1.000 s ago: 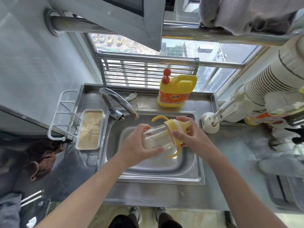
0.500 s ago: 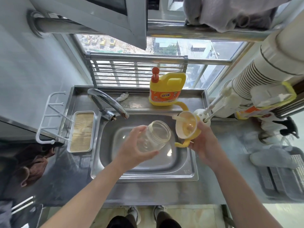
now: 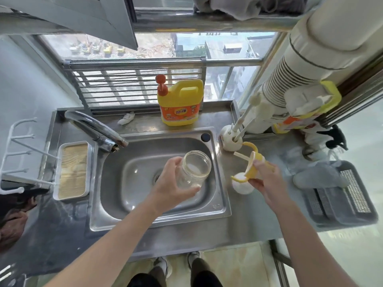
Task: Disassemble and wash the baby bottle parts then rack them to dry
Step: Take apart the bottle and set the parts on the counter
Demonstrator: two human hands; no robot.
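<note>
Bottle (image 3: pixel 194 169) uncapped over sink (image 3: pixel 128 183), lid (image 3: pixel 253 165) apart

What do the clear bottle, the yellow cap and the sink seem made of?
Bottle body: clear glass or hard plastic, glossy; see-through, which one is unclear. Yellow handled cap: opaque smooth plastic, judging by its uniform colour. Sink: stainless steel, likely; grey metal with soft reflections.

We see a clear, colourless bottle (image 3: pixel 193 170) and a yellow lid (image 3: pixel 251 167) with a cream straw (image 3: pixel 241 155). The detergent jug (image 3: pixel 180 100) is yellow, with an orange label and a red pump top. Sink (image 3: pixel 116 183) and desk (image 3: pixel 248 224) are plain grey steel. The white tray (image 3: pixel 72 144) carries a tan, finely ribbed mat (image 3: pixel 72 168); the dark grey basket (image 3: pixel 355 191) shows mesh-patterned walls.
</note>
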